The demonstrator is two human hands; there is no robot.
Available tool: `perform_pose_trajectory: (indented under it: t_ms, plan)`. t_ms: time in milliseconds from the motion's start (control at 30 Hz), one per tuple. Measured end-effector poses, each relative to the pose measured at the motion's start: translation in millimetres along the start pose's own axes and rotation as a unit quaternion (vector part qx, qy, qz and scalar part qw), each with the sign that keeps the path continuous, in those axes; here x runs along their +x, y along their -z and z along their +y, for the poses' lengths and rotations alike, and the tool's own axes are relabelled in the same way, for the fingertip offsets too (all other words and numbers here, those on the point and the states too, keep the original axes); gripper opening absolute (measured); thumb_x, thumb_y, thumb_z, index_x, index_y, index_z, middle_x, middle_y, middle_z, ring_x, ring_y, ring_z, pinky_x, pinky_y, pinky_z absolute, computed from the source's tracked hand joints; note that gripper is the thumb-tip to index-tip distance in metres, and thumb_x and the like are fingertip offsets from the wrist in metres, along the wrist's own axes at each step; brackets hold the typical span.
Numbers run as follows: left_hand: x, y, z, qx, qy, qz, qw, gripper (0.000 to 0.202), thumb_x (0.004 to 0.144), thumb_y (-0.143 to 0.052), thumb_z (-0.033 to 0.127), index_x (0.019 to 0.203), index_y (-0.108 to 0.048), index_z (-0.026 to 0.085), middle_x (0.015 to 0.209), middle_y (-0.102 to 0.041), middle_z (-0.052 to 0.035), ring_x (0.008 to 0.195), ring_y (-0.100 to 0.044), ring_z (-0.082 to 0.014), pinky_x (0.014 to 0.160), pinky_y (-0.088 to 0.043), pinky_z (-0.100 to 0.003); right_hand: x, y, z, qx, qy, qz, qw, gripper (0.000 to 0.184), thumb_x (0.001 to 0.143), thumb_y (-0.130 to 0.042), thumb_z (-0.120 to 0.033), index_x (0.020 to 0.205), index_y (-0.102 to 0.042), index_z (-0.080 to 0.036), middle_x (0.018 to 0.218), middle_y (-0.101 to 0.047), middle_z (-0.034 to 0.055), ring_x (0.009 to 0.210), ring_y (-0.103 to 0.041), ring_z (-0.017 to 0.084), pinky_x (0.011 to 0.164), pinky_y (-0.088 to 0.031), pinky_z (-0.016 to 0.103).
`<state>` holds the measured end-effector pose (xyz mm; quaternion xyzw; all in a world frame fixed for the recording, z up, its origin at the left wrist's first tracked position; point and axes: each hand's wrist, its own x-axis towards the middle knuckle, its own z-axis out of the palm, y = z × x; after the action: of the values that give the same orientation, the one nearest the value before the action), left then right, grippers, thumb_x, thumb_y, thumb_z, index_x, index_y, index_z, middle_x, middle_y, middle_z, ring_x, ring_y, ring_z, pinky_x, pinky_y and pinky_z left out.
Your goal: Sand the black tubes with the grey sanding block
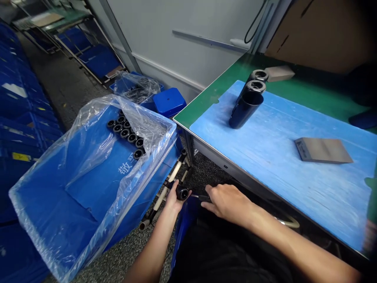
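Observation:
In my left hand (173, 198) is a glossy black cylindrical part (182, 193) with a ring-shaped end, its fingers wrapped around it below the table edge. My right hand (225, 199) is closed on a dark-handled tool (203, 198); a thin tip points toward the black part, and its exact kind is too dark to tell. On the blue mat (282, 181) stand several black cylinders like it, the nearest an open-topped black tube (246, 110) that leans. A grey-brown sanding block (324, 150) lies farther right on the mat.
A plastic-lined blue crate (97, 196) at left holds several black cylinders (125, 133) on its far side. Behind it are a blue stool (169, 101) and a bag-covered bin (137, 86). Another block (279, 73) lies on the green table (306, 88). Blue crates line the left edge.

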<state>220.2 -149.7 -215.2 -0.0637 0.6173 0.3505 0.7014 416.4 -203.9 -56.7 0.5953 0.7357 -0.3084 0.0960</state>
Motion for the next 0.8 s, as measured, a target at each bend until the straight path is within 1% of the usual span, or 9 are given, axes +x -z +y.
perform_pose_trajectory:
  t_ms: [133, 233, 300, 367, 433, 500, 600, 700, 800]
  plan:
    - [-5, -0.9, 4, 0.020, -0.018, 0.028, 0.999, 0.025, 0.086, -0.075, 0.030, 0.101, -0.058, 0.019, 0.083, -0.063, -0.0023, 0.066, -0.064, -0.0167, 0.067, -0.064, -0.042, -9, -6, 5, 0.017, 0.020, 0.000, 1.000, 0.030, 0.098, -0.055, -0.044, 0.102, -0.064, -0.016, 0.079, -0.073, 0.0108, 0.075, -0.074, 0.030, 0.063, -0.047, 0.031]
    - [-18, -12.3, 6, 0.019, -0.014, 0.001, 1.000, 0.029, 0.088, -0.072, 0.038, 0.102, -0.057, 0.018, 0.084, -0.064, -0.0056, 0.070, -0.067, -0.0202, 0.066, -0.064, -0.043, -21, -1, 14, 0.127, 0.008, 0.067, 0.990, 0.031, 0.102, -0.048, -0.048, 0.102, -0.060, -0.020, 0.076, -0.070, 0.0045, 0.068, -0.070, 0.022, 0.059, -0.043, 0.027]
    - [-31, -24.6, 9, 0.010, -0.016, -0.020, 1.000, 0.031, 0.091, -0.067, 0.043, 0.105, -0.058, 0.017, 0.083, -0.065, -0.0064, 0.070, -0.067, -0.0214, 0.069, -0.064, -0.046, -28, 10, 23, 0.264, -0.011, 0.164, 0.950, 0.035, 0.103, -0.046, -0.054, 0.100, -0.060, -0.022, 0.075, -0.067, 0.0011, 0.066, -0.065, 0.018, 0.058, -0.043, 0.026]
    - [-48, -38.0, 14, 0.001, -0.027, -0.035, 0.999, 0.033, 0.093, -0.063, 0.046, 0.109, -0.059, 0.018, 0.083, -0.067, -0.0064, 0.069, -0.068, -0.0219, 0.074, -0.063, -0.050, -31, 24, 32, 0.363, -0.020, 0.270, 0.892, 0.037, 0.101, -0.048, -0.056, 0.094, -0.061, -0.022, 0.076, -0.066, -0.0001, 0.067, -0.063, 0.016, 0.062, -0.045, 0.026]
    - [-71, -48.9, 21, 0.002, -0.053, -0.071, 0.996, 0.034, 0.093, -0.064, 0.044, 0.113, -0.062, 0.017, 0.090, -0.070, -0.0088, 0.076, -0.070, -0.0235, 0.079, -0.062, -0.049, -26, 38, 36, 0.403, -0.002, 0.354, 0.844, 0.036, 0.101, -0.051, -0.054, 0.090, -0.062, -0.022, 0.078, -0.065, 0.0003, 0.072, -0.061, 0.016, 0.067, -0.046, 0.027]
    - [-101, -53.4, 30, 0.010, -0.106, -0.128, 0.986, 0.034, 0.091, -0.069, 0.038, 0.116, -0.065, 0.016, 0.105, -0.073, -0.0119, 0.092, -0.072, -0.0247, 0.085, -0.061, -0.041, -12, 52, 35, 0.422, 0.040, 0.408, 0.809, 0.033, 0.100, -0.053, -0.051, 0.092, -0.063, -0.021, 0.083, -0.066, 0.0007, 0.078, -0.061, 0.016, 0.073, -0.047, 0.028]
    - [-152, -45.2, 52, 0.013, -0.221, -0.162, 0.962, 0.036, 0.091, -0.071, 0.036, 0.122, -0.068, 0.018, 0.123, -0.072, -0.0119, 0.110, -0.069, -0.0241, 0.090, -0.059, -0.033, 23, 72, 17, 0.454, 0.131, 0.428, 0.770, 0.028, 0.100, -0.055, -0.046, 0.101, -0.065, -0.020, 0.093, -0.067, 0.0005, 0.087, -0.062, 0.017, 0.081, -0.048, 0.028]
    - [-195, -28.2, 80, -0.007, -0.292, -0.165, 0.942, 0.043, 0.092, -0.068, 0.045, 0.128, -0.067, 0.023, 0.124, -0.072, -0.0104, 0.111, -0.070, -0.0259, 0.088, -0.061, -0.035, 66, 91, -20, 0.471, 0.208, 0.426, 0.744, 0.027, 0.100, -0.056, -0.044, 0.106, -0.067, -0.021, 0.101, -0.067, 0.0011, 0.096, -0.063, 0.019, 0.088, -0.049, 0.031]
    - [-218, -15.7, 106, -0.032, -0.375, -0.171, 0.911, 0.044, 0.091, -0.070, 0.043, 0.131, -0.067, 0.025, 0.124, -0.073, -0.0094, 0.105, -0.072, -0.0252, 0.081, -0.063, -0.032, 105, 101, -66, 0.469, 0.253, 0.434, 0.727, 0.028, 0.098, -0.057, -0.045, 0.110, -0.070, -0.022, 0.103, -0.066, 0.0035, 0.101, -0.064, 0.022, 0.095, -0.050, 0.035]
